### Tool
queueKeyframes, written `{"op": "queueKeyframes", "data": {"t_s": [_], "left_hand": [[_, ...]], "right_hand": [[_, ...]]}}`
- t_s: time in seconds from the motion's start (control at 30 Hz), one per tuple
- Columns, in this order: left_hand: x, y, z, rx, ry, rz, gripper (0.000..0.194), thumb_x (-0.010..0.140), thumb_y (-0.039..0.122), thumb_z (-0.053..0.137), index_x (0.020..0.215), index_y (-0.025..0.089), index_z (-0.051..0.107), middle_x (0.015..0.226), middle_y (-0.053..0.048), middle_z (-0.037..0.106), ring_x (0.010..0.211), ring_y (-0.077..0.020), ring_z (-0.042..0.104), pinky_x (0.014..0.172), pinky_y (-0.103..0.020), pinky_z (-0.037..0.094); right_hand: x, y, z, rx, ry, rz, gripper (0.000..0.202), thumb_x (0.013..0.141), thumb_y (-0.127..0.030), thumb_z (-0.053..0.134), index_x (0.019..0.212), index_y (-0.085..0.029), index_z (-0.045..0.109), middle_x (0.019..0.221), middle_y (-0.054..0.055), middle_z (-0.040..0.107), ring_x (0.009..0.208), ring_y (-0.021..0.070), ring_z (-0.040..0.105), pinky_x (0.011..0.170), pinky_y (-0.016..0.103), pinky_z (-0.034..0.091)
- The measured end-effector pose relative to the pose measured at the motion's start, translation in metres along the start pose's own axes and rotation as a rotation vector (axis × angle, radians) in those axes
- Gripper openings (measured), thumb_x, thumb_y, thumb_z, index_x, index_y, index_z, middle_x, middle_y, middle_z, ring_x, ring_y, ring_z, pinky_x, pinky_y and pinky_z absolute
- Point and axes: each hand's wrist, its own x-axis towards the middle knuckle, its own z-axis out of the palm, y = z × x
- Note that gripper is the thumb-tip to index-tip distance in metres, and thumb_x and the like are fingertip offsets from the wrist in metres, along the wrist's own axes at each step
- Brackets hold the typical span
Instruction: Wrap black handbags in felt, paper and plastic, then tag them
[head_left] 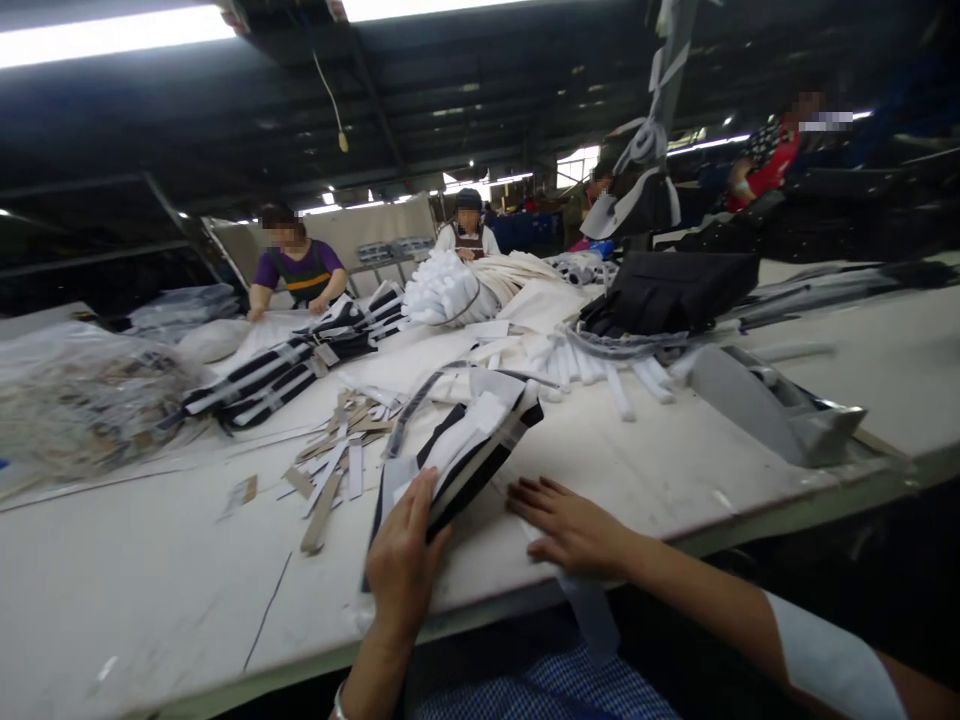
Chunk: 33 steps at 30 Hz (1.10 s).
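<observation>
My left hand (405,545) is closed on the near end of a black and white striped fabric bag (480,455), which is tilted up off the table. White sheet material lies on the bag's upper side, and a grey curved strap (420,397) arches behind it. To the right, my right hand (574,530) rests flat on the table with its fingers stretched out. Beneath that hand, a pale translucent strip (592,615) hangs over the table's front edge. The palm hides part of this strip.
Cardboard and white strips (330,470) lie scattered left of the bag. Further back are more striped bags (259,385), a bundle of white rolls (442,290) and a black bag (675,290). A grey tape dispenser (772,405) stands at right. Several people work beyond the table (172,590).
</observation>
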Motion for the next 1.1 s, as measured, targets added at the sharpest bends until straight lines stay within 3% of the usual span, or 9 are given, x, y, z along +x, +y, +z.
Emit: {"op": "queueKeyframes", "data": {"t_s": [0.1,0.27,0.4,0.5,0.6,0.73,0.83,0.97,1.1], "left_hand": [[0.005,0.006,0.003,0.004,0.000,0.033,0.077,0.081,0.015,0.074,0.149,0.026,0.039,0.140,-0.005,0.060,0.117,-0.0231,0.064,0.101,-0.030,0.050],[0.014,0.026,0.003,-0.018,0.050,0.133,0.070,0.085,0.017,0.070,0.148,0.026,0.040,0.142,-0.005,0.058,0.122,-0.0227,0.061,0.102,-0.031,0.049],[0.016,0.046,-0.001,-0.030,0.154,0.261,0.055,0.091,0.019,0.063,0.144,0.023,0.048,0.140,-0.006,0.059,0.122,-0.0234,0.061,0.101,-0.034,0.051],[0.008,0.060,0.002,-0.016,0.175,0.344,0.047,0.095,0.018,0.056,0.142,0.025,0.051,0.139,-0.005,0.060,0.123,-0.0229,0.060,0.100,-0.035,0.053],[-0.006,0.074,0.011,-0.018,0.173,0.390,0.043,0.099,0.021,0.049,0.141,0.027,0.051,0.138,-0.004,0.061,0.123,-0.0215,0.061,0.098,-0.034,0.055],[-0.021,0.088,0.024,0.015,0.183,0.408,0.042,0.100,0.019,0.045,0.141,0.028,0.052,0.135,-0.005,0.063,0.121,-0.0222,0.062,0.096,-0.036,0.057],[-0.022,0.091,0.027,0.044,0.172,0.380,0.042,0.100,0.019,0.044,0.141,0.029,0.051,0.132,-0.005,0.065,0.119,-0.0219,0.064,0.094,-0.035,0.058],[-0.022,0.092,0.027,0.065,0.234,0.388,0.041,0.100,0.020,0.047,0.140,0.029,0.053,0.130,-0.004,0.067,0.116,-0.0215,0.066,0.092,-0.034,0.059],[-0.027,0.095,0.034,0.059,0.301,0.360,0.040,0.100,0.021,0.048,0.138,0.031,0.055,0.129,-0.004,0.068,0.114,-0.0209,0.067,0.090,-0.033,0.059]], "right_hand": [[0.010,-0.013,0.014,-0.041,0.016,0.026,0.061,0.099,-0.053,0.046,0.149,-0.020,0.043,0.156,0.012,0.037,0.146,0.0314,0.030,0.119,0.054,0.024],[0.035,-0.020,0.017,0.009,0.249,-0.044,0.046,0.099,-0.042,0.048,0.138,-0.019,0.055,0.144,0.012,0.054,0.137,0.0287,0.044,0.116,0.050,0.033],[0.010,-0.030,0.010,0.049,0.323,-0.267,0.039,0.102,-0.037,0.036,0.106,-0.018,0.070,0.102,0.012,0.072,0.099,0.0240,0.066,0.088,0.038,0.053],[-0.016,-0.047,-0.003,0.074,0.314,-0.461,0.039,0.102,-0.036,0.034,0.089,-0.019,0.066,0.083,0.009,0.069,0.080,0.0214,0.064,0.071,0.034,0.052],[-0.023,-0.058,-0.028,0.147,0.383,-0.522,0.033,0.102,-0.032,0.036,0.085,-0.019,0.062,0.078,0.008,0.067,0.077,0.0199,0.062,0.073,0.034,0.051],[0.014,-0.041,-0.066,0.181,0.473,-0.152,0.026,0.100,-0.029,0.045,0.085,-0.020,0.064,0.084,0.007,0.069,0.084,0.0194,0.064,0.080,0.031,0.050],[0.067,-0.009,-0.076,0.140,0.245,0.271,0.020,0.095,-0.030,0.053,0.101,-0.020,0.068,0.106,0.008,0.072,0.098,0.0219,0.066,0.087,0.031,0.050],[0.135,0.023,-0.061,0.115,0.072,0.442,0.022,0.085,-0.031,0.071,0.097,-0.012,0.070,0.101,0.013,0.072,0.096,0.0273,0.067,0.092,0.041,0.050],[0.174,0.032,-0.034,0.199,0.016,0.514,0.025,0.094,-0.037,0.063,0.107,-0.015,0.065,0.109,0.008,0.067,0.097,0.0194,0.065,0.089,0.041,0.054]]}}
